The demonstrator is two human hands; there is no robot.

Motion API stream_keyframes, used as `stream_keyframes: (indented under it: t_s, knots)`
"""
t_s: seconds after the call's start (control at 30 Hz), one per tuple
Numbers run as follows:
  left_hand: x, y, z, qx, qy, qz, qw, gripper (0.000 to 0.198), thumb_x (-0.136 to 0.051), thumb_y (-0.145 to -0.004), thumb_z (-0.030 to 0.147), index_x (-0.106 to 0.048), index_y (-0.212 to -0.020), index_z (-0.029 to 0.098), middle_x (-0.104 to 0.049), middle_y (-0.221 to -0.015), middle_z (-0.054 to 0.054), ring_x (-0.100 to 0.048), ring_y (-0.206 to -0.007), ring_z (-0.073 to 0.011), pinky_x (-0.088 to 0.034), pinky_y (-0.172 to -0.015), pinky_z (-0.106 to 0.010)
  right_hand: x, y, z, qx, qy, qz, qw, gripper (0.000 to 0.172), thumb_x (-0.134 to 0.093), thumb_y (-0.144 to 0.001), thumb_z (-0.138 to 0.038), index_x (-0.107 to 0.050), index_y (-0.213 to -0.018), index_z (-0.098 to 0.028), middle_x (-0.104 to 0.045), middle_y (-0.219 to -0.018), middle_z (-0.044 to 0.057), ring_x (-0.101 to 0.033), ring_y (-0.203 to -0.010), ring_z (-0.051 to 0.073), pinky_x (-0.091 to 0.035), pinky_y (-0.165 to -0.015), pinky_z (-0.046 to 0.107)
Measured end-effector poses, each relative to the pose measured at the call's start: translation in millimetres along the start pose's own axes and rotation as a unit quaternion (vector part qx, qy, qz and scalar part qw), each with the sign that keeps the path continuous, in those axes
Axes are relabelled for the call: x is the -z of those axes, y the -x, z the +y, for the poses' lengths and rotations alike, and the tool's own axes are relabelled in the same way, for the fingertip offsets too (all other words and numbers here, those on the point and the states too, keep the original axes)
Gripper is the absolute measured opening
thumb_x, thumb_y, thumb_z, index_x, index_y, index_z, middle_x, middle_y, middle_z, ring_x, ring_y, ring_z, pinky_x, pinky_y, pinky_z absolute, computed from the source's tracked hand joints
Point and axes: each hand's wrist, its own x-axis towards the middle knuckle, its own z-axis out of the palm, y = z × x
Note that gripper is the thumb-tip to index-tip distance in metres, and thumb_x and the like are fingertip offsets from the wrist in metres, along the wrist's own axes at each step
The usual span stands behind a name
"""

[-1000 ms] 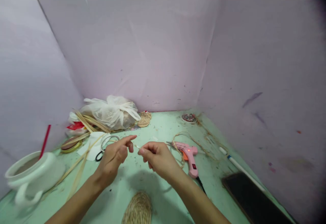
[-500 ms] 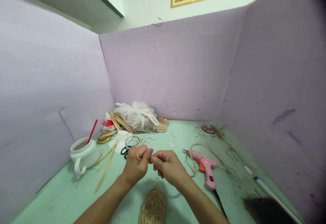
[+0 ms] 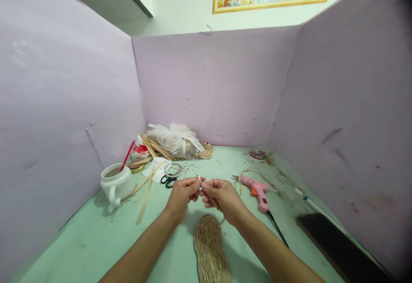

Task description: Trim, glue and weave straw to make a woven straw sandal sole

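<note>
My left hand and my right hand meet fingertip to fingertip above the green table. Both pinch a thin pale straw strand whose end pokes up between them. A strand seems to run down from my right hand toward the woven straw oval, which lies flat on the table just below my wrists.
A pink glue gun with a black cord lies right of my hands. Scissors, a tape ring, straw strips, a white mug and a plastic bag sit at left. A dark slab lies at right. Lilac panels wall the table.
My hands have come together from slightly apart and now pinch the strand tip to tip. The view has tilted, showing more of the woven oval.
</note>
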Motion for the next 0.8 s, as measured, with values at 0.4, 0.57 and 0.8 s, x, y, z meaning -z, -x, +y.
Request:
stream_keyframes:
  t_s: [0.4,0.57,0.8]
  knots:
    - [28.2,-9.3,-7.1,0.014,0.108,0.075,0.991,0.042,-0.064,-0.064,0.053,-0.047,-0.079,0.017,-0.055,-0.053,0.005,-0.040,-0.033,-0.0043,-0.019,-0.034,-0.016,13.0,19.2,42.8,0.143,0.329,-0.005,0.934,0.014,-0.050,-0.076,-0.018,-0.064,-0.075,-0.019,-0.064,-0.076,0.003,-0.057,-0.080,0.020,-0.018,-0.101,0.047]
    - [14.0,-12.8,-36.7,0.061,0.090,0.066,0.992,0.043,-0.060,-0.065,0.055,-0.051,-0.077,0.014,-0.056,-0.053,0.003,-0.042,-0.031,-0.0049,-0.022,-0.033,-0.018,15.7,11.8,60.4,0.151,0.446,-0.014,0.882,0.026,-0.040,-0.083,-0.022,-0.062,-0.070,-0.019,-0.064,-0.071,0.007,-0.057,-0.074,0.022,-0.041,-0.082,0.040]
    - [30.9,-36.1,-58.8,0.123,0.091,0.017,0.988,0.028,-0.055,-0.076,0.043,-0.051,-0.073,0.015,-0.051,-0.046,0.005,-0.038,-0.028,-0.0049,-0.019,-0.029,-0.018,40.7,1.1,76.0,0.207,0.404,0.188,0.871,0.029,-0.059,-0.071,-0.044,-0.067,-0.092,-0.024,-0.069,-0.096,0.010,-0.064,-0.091,0.029,-0.054,-0.072,0.038]
